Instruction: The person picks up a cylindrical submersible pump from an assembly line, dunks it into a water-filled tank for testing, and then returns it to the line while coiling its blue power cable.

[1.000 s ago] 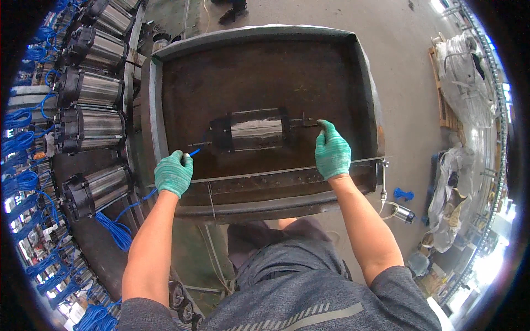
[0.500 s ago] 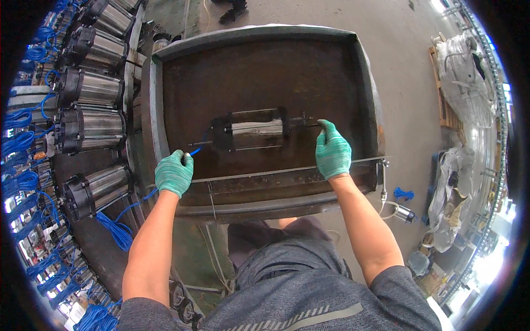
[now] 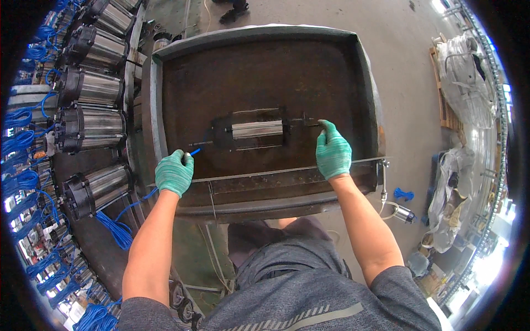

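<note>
A motor with a silver cylindrical body (image 3: 256, 129) and black ends lies sideways in a dark, rectangular metal tank (image 3: 265, 208), apparently under dark liquid. Its thin shaft points to the right. At the tank's left front, my left hand (image 3: 174, 173), in a green knit glove, is closed on a blue cable (image 3: 195, 151), whose end sticks out past the fingertips. My right hand (image 3: 333, 150), gloved alike, hangs over the right side of the tank. Its fingers are curled beside the shaft's tip, and whatever they pinch is too dark to make out.
Several similar motors (image 3: 96, 190) with coiled blue cables (image 3: 115, 230) line the rack on my left. A jointed metal fitting with a hose (image 3: 384, 182) is at the tank's right front corner. Wrapped white bundles (image 3: 464, 71) lie on a pallet at right. A dark shoe (image 3: 234, 13) shows beyond the tank.
Both hands stay almost still. The blue cable's part inside the tank shows less, and the glints on the motor's body look straighter and steadier.
</note>
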Tool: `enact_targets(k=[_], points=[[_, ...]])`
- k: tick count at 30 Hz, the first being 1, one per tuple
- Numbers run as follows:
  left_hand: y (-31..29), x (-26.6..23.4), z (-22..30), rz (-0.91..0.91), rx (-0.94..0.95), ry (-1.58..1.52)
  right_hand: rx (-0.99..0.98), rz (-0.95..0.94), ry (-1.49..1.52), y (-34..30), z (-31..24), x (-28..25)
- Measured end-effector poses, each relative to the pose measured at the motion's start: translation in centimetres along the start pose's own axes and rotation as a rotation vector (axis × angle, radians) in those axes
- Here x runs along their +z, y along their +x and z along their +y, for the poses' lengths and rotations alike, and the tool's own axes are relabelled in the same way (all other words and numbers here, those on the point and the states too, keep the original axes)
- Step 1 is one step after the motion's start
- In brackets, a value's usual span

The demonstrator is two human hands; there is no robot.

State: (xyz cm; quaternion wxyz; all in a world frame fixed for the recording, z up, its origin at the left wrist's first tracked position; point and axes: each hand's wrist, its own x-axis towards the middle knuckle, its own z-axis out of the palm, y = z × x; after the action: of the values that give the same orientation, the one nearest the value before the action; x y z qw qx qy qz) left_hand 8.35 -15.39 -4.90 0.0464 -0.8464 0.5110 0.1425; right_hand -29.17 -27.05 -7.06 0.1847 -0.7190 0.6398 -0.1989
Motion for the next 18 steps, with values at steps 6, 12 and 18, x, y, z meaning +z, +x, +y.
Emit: enact_targets(k=[6,12,18], points=[[0.03,0.08,-0.13,-0.018,-0.013,0.007,0.021,-0.021,-0.012,0.02,-0.07,0.00],[-0.06,-0.11,0.04,-0.018,-0.015,-0.007,0.017,-0.008,-0.010,0.00,-0.09,0.03],[0.02,-0.02,-0.08,-0.023,-0.013,0.005,0.029,-0.023,-0.016,0.04,-0.21,-0.10]])
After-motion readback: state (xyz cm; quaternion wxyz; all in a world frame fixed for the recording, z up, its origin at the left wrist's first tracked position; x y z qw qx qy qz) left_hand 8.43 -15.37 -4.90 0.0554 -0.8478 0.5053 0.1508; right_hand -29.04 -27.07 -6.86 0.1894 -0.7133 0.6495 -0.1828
